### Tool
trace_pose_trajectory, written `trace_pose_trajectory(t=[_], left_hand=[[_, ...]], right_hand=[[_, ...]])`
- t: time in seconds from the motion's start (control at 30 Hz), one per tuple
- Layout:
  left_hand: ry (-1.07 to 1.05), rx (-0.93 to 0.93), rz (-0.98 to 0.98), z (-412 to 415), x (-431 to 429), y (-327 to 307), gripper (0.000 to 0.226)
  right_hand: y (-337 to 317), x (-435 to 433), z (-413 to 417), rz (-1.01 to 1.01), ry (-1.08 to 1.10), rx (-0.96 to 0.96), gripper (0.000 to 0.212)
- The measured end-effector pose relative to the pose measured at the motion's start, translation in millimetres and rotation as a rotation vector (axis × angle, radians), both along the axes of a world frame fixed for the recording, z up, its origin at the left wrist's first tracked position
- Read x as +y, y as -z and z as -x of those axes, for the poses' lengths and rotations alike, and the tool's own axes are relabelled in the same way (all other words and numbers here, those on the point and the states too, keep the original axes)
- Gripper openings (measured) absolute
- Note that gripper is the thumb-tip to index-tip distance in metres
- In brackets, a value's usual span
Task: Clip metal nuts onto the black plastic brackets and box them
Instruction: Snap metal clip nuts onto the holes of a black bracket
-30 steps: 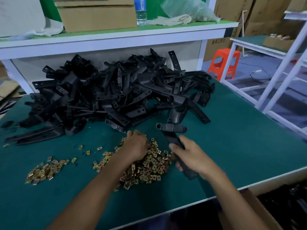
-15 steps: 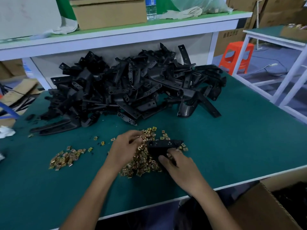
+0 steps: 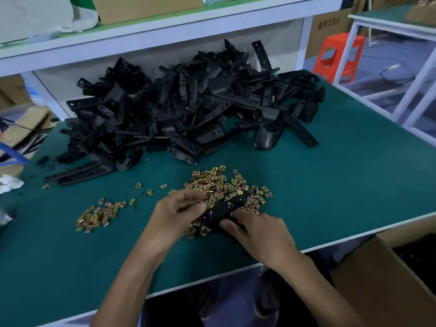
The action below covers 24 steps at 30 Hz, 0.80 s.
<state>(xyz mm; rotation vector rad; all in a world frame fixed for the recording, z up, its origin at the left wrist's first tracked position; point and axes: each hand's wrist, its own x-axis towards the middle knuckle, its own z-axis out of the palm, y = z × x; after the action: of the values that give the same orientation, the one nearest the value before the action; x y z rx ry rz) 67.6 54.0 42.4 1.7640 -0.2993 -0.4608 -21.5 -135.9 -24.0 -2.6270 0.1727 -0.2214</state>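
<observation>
Both grips, left hand (image 3: 179,215) and right hand (image 3: 262,234), clasp one flat, hole-dotted black bracket (image 3: 226,208) above gold nuts (image 3: 219,182).

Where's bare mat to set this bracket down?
Bare mat runs right of the big nut pile to the table edge, and near-left, in front of the small nut pile. Crowded: the bracket heap across the back.

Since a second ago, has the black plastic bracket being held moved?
Yes. The black plastic bracket swung leftward, from the right edge of the large pile of gold metal nuts to lying over it.
</observation>
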Motion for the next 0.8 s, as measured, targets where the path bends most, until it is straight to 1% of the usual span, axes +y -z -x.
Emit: trace_pose_trajectory(t=[0.17,0.27,0.37,0.43,0.5,0.63,0.7,0.8], left_hand=[[0.025,0.043,0.000,-2.0,1.0,-1.5,0.018],[0.022,0.027,-0.036,-1.0,0.0,-1.8,0.018],[0.019,0.002,-0.092,-0.6,-0.9,-2.6,0.015],[0.032,-0.009,-0.131,-2.1,0.6,-5.2,0.013],[0.065,-0.034,-0.185,-4.4,3.1,-8.5,0.013],[0.150,-0.098,-0.306,-8.9,5.8,-15.0,0.014],[0.183,-0.080,-0.328,-12.3,7.8,-17.1,0.013],[0.210,0.006,-0.304,-14.0,11.0,-17.4,0.013]], right_hand=[[-0.4,0.7,0.7,0.018,-0.014,0.000,0.053],[1.4,1.6,-0.3,0.054,-0.022,-0.004,0.060],[1.4,1.1,-2.4,0.079,-0.036,0.018,0.065],[0.0,-0.3,-3.8,0.079,-0.046,0.038,0.063],[-2.2,-1.5,-5.2,0.078,-0.063,0.065,0.059],[-6.4,-3.4,-8.8,0.089,-0.089,0.129,0.062],[-8.6,-4.7,-9.5,0.083,-0.104,0.151,0.056],[-11.8,-5.9,-7.7,0.037,-0.114,0.167,0.041]])
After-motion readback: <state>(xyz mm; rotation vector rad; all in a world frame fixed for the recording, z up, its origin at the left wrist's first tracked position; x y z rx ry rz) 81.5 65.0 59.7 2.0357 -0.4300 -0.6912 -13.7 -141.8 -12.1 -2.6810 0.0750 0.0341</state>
